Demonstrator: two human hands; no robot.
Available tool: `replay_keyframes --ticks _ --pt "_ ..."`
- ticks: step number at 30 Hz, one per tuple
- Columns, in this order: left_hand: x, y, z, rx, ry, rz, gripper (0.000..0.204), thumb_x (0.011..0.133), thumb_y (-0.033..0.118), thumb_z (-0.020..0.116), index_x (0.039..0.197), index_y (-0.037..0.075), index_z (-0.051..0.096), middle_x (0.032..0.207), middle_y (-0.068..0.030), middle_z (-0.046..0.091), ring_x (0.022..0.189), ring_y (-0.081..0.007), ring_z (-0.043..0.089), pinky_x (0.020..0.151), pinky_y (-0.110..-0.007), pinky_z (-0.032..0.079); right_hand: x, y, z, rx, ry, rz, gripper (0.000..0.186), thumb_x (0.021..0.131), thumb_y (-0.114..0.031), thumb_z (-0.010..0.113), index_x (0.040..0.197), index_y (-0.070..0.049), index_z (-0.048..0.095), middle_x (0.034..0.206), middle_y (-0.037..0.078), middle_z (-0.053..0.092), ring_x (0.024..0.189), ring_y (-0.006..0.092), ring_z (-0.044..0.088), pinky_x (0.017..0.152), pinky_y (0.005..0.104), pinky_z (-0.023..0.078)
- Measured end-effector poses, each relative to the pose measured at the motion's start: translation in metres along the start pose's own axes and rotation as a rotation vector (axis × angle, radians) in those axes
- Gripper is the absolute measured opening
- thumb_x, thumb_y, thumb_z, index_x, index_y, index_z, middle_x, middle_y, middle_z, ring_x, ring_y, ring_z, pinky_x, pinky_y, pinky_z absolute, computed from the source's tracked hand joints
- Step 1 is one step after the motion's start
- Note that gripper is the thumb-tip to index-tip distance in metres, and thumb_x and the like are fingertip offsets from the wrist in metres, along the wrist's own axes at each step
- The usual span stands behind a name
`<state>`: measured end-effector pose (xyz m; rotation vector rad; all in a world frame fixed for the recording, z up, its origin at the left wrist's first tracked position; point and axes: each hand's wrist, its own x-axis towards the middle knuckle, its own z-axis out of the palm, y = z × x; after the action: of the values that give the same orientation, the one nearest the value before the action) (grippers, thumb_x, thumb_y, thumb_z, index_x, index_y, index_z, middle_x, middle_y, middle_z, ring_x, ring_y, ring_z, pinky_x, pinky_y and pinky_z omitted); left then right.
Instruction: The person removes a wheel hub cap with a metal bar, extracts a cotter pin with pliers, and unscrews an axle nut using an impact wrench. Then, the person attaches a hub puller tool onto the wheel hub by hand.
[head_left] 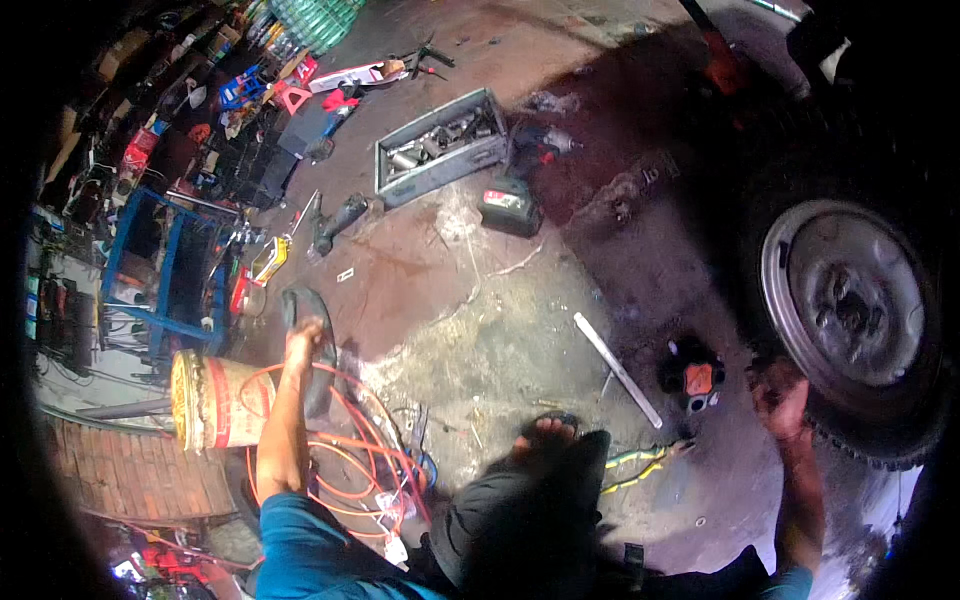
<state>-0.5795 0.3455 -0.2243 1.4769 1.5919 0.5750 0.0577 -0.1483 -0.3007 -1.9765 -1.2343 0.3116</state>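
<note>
My left hand [303,338] is closed on a dark grey, flat curved object [318,380], perhaps rubber, beside a yellow-and-red bucket [222,400] and loops of orange hose [350,450]. At the right stands a large black tire [880,425] with a steel wheel [845,300]. My right hand [780,395] grips its lower left edge, the fingertips partly in shadow. An orange-and-black tool [697,380] lies just left of that hand, and a long white bar [618,370] lies farther left on the floor.
Ahead on the concrete floor [500,300] are a metal box of parts [440,140], a black jerrycan [508,205] and scattered tools [335,222]. A blue metal frame [130,265] and clutter line the left. My foot [545,430] shows below, near a yellow strap [630,480].
</note>
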Motion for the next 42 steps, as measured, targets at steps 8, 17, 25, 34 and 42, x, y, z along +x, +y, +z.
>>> replay_keyframes --ticks 8,17,25,34,42 --pt "0.055 0.146 0.206 0.92 -0.166 0.668 0.044 0.075 0.025 0.06 0.113 0.004 0.054 0.114 -0.0176 0.055 0.11 -0.0327 0.049 0.094 -0.043 0.038 0.079 -0.108 0.035 -0.237 -0.205 -0.497 0.009 0.066 -0.008 0.063 0.073 -0.006 0.059 0.072 0.01 0.06 0.063 0.0281 0.058 0.055 0.0384 0.046" --pt "0.202 0.168 0.244 1.034 0.038 0.558 0.052 0.075 0.014 0.05 0.125 0.0 0.043 0.123 -0.0242 0.046 0.118 -0.0364 0.042 0.099 -0.044 0.033 0.074 -0.101 0.043 -0.507 -0.413 -0.228 0.007 0.068 -0.009 0.065 0.069 -0.008 0.058 0.066 0.011 0.056 0.063 0.0297 0.056 0.057 0.0398 0.045" --pt "0.201 0.145 0.249 0.937 0.074 0.691 0.038 0.081 0.02 0.055 0.112 -0.002 0.052 0.114 -0.0215 0.05 0.107 -0.0365 0.047 0.094 -0.044 0.036 0.101 -0.111 0.114 -0.245 -0.273 -0.183 0.006 0.074 -0.014 0.063 0.075 -0.008 0.063 0.075 0.011 0.062 0.068 0.0308 0.058 0.06 0.0381 0.046" --pt "0.055 0.066 0.211 0.614 0.051 0.542 0.042 0.082 0.026 0.057 0.115 0.0 0.048 0.11 -0.0224 0.049 0.105 -0.036 0.044 0.09 -0.049 0.033 0.048 -0.076 0.167 -0.053 -0.483 0.281 0.024 0.083 -0.031 0.056 0.096 -0.012 0.059 0.098 0.001 0.059 0.092 0.0217 0.053 0.077 0.0378 0.038" --pt "0.041 0.071 0.136 0.792 0.244 0.054 0.037 0.071 0.03 0.066 0.094 0.001 0.062 0.099 -0.0208 0.06 0.098 -0.0356 0.054 0.085 -0.046 0.041 0.07 -0.141 0.18 0.093 -0.172 0.107 0.014 0.08 -0.017 0.064 0.081 -0.003 0.063 0.071 0.012 0.06 0.064 0.0245 0.058 0.058 0.0343 0.044"
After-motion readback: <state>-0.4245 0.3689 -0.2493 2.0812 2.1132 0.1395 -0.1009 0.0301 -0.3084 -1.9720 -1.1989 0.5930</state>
